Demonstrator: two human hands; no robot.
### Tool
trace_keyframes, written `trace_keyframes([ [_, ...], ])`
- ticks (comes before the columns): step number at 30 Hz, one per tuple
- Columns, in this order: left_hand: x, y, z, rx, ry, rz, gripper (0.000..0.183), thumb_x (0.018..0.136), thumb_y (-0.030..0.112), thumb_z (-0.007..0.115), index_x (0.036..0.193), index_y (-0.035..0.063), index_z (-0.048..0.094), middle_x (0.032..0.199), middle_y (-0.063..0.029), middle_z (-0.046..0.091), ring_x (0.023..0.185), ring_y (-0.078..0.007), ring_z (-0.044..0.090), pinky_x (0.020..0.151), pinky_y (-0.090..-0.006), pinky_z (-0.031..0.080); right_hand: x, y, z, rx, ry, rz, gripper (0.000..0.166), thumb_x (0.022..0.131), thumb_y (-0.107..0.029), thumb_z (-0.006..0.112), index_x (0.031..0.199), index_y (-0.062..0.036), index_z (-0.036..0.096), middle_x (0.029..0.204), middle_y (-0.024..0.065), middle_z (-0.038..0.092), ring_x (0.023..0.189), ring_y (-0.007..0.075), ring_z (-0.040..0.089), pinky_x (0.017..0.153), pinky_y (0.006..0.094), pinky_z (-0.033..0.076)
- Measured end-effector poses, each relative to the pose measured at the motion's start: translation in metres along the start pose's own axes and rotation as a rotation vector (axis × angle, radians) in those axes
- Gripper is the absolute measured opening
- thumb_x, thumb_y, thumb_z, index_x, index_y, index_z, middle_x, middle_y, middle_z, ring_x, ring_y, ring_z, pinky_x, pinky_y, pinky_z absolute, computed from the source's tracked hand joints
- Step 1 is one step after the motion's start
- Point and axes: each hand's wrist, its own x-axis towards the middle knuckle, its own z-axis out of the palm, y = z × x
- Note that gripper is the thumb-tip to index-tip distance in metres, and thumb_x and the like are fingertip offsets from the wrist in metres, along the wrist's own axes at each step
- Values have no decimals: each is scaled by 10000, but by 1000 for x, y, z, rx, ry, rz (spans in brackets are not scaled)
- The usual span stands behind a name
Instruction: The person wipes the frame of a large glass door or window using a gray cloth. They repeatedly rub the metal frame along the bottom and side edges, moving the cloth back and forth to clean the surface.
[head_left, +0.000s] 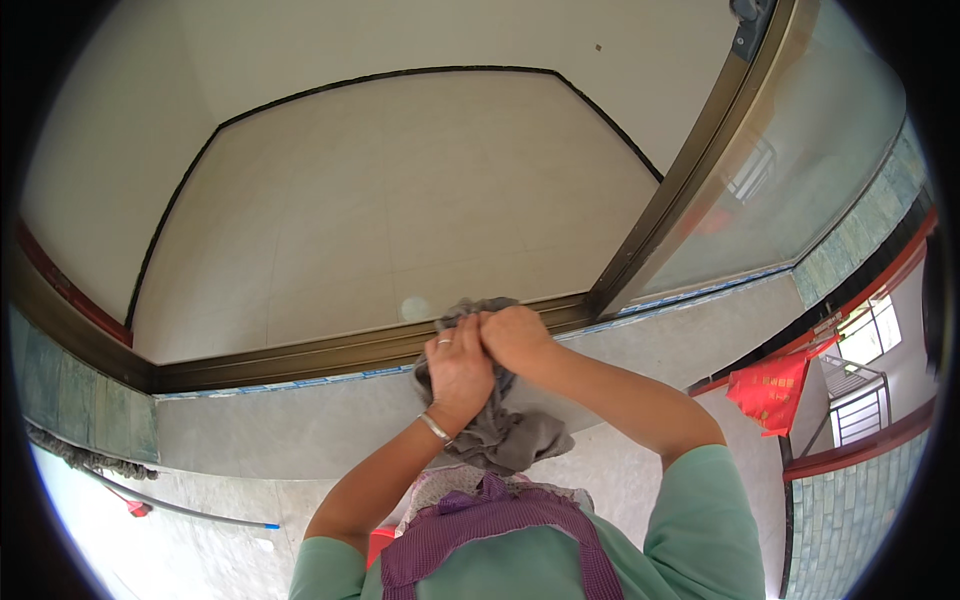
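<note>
A crumpled grey cloth (517, 439) lies bunched over the brown metal sliding-door track (300, 356). My left hand (461, 371), with a ring and a bracelet, presses on the cloth with its fingers along the track. Beside it, my right hand (517, 337) is bent into a fist and grips the cloth's upper part. Both hands touch each other there. The cloth's loose end hangs back over the grey sill (300, 435) towards my apron (480, 517). The part of the track beneath the cloth is hidden.
To the right stands a glass door panel (810, 180) in a brown metal frame (675, 165). Beyond the track is a pale tiled floor (390, 187). A mop (187, 514) lies at lower left. A red bag (769, 390) hangs at right.
</note>
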Motion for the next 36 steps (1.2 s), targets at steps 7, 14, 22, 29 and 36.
trace_keyframes([
  [7, 6, 41, 37, -433, 6, 135, 491, 708, -85, 556, 1193, -10, 553, 1015, -144, 633, 961, -318, 573, 891, -430, 401, -54, 48, -36, -231, -243, 152, 124, 779, -128, 593, 840, -44, 661, 761, 125, 678, 717, 284, 684, 596, 401, 542],
  [14, -20, 78, 37, -826, -125, 322, 577, 763, -102, 563, 1317, 43, 493, 1141, -129, 648, 963, -301, 595, 880, -402, 449, -206, 43, -9, 790, 187, 638, 251, 907, -205, 616, 1081, -33, 560, 656, 54, 576, 555, 136, 573, 500, 290, 442],
  [22, -3, 103, 56, -1514, -847, -147, 407, 908, 14, 568, 1309, 17, 502, 1202, -101, 630, 1096, -167, 604, 948, -293, 468, -217, 8, -13, 2017, 789, 1104, 202, 876, -132, 653, 786, -137, 472, 523, -51, 392, 379, 68, 291, 354, 234, 216],
  [29, 73, -18, 28, -613, -251, 30, 114, 881, 60, 646, 984, 38, 689, 862, -46, 665, 711, -114, 603, 624, -250, 500, -223, 40, -58, 1809, 1306, 750, 138, 869, -52, 602, 818, -131, 501, 536, -54, 386, 398, 55, 304, 365, 226, 240],
  [36, 52, 15, -13, -1180, -812, -675, 289, 921, 256, 615, 1078, 17, 655, 900, -39, 656, 803, -132, 601, 695, -280, 502, -159, 7, -36, 1176, 684, 466, 231, 752, -80, 765, 685, -62, 545, 620, 2, 484, 544, 120, 483, 490, 291, 363],
])
